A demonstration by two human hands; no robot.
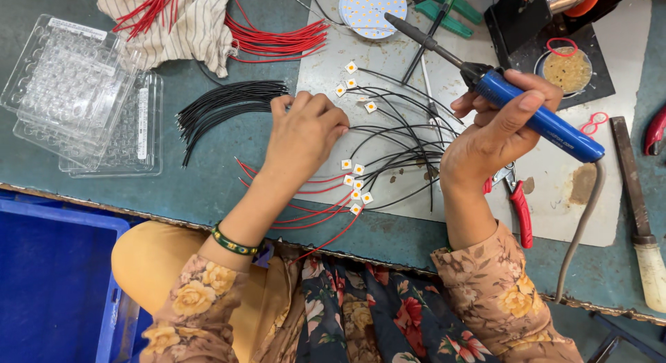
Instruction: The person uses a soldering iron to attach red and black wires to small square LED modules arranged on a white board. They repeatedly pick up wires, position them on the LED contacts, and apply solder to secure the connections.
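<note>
Covering most of the view, the teal desk (pixel 229 175) carries a pale grey work sheet (pixel 576 210) on its right half, and a blue crate (pixel 48 280) stands below the desk edge at the left. A stack of clear plastic trays (pixel 83 92) lies at the far left of the desk, and a striped cloth (pixel 187 23) lies behind them with red wires (pixel 277 40) spreading out from it. A bundle of black wires (pixel 222 110) lies between the trays and the sheet.

The right hand (pixel 503 123) is closed around the blue handle of a soldering iron (pixel 534 116), whose dark tip points up and to the left, above the sheet. The left hand (pixel 305 134) rests on the left edge of the sheet with fingers curled together; I cannot tell if it pinches something under them. Just beside this hand, thin black and red leads fan out, each ending in a small white LED chip (pixel 357 169). More chips lie in a row further back, near a round white LED board (pixel 371 9). Red-handled pliers (pixel 520 210) lie near the right wrist.
</note>
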